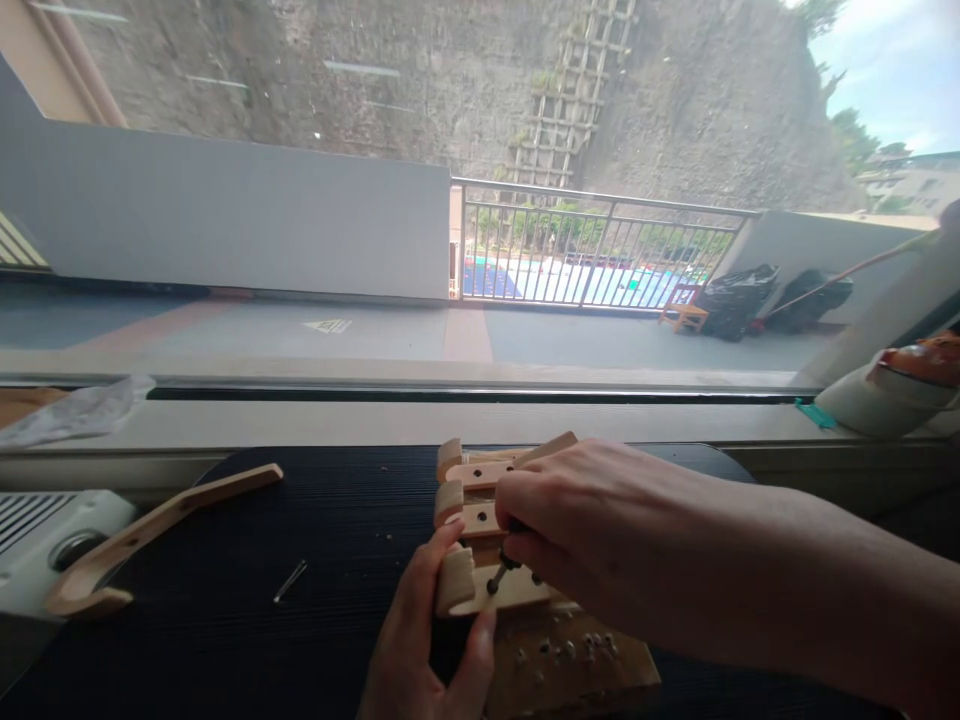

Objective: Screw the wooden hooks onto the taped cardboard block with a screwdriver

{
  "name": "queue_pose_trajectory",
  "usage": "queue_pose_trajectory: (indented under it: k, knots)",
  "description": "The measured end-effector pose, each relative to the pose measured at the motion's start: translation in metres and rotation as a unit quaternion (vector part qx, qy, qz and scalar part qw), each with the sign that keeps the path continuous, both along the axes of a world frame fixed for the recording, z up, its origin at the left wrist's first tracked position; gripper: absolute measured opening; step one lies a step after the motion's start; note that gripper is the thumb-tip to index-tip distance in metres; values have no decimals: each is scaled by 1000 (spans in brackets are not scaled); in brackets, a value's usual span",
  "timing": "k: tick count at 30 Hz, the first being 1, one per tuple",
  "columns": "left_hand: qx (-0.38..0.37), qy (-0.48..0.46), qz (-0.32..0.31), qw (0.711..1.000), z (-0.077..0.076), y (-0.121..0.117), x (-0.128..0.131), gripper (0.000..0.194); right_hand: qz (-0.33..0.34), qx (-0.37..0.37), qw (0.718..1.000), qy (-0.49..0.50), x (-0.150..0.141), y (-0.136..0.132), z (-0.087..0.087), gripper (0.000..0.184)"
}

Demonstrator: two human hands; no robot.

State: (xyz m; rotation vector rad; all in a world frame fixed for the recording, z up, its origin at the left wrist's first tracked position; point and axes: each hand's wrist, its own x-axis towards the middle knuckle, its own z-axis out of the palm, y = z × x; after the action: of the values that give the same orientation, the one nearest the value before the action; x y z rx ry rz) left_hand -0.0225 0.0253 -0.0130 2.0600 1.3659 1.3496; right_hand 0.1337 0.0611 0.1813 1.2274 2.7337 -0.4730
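Observation:
My right hand (pixel 559 520) is closed around a screwdriver (pixel 501 572), its handle mostly hidden in the fist. The metal shaft points down at a dark hole in the nearest pale wooden piece (pixel 517 590). Around the left end of that piece, my left hand (pixel 424 620) curls with thumb and fingers. Behind it lie more wooden pieces (pixel 480 475) with dark holes, side by side with rounded upright ends. Below them is a brown wooden block (pixel 574 660) with several small screws or pegs on its top. My right hand and forearm cover the pieces' right side.
On the dark table (pixel 322 500), a bent wooden strip (pixel 169 520) with a hooked end lies at left, near thin metal screws (pixel 291 580). A white appliance (pixel 60 550) stands at the left edge. Beyond the table are a windowsill (pixel 360 422) and a pot (pixel 892 390).

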Motion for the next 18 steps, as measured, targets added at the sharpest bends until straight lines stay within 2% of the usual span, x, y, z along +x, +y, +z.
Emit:
queue_pose_trajectory:
  k: [8,14,18]
  knots:
    - [-13,-4,2,1000,6,0,3,55,8,-8,1000,-3,-3,4,1,11]
    - [-40,-11,2,999,8,-1,4,53,8,-57,998,-20,4,4,0,14]
    - [-41,-15,-1,999,7,-1,5,54,-3,-28,998,-57,-6,4,-2,9]
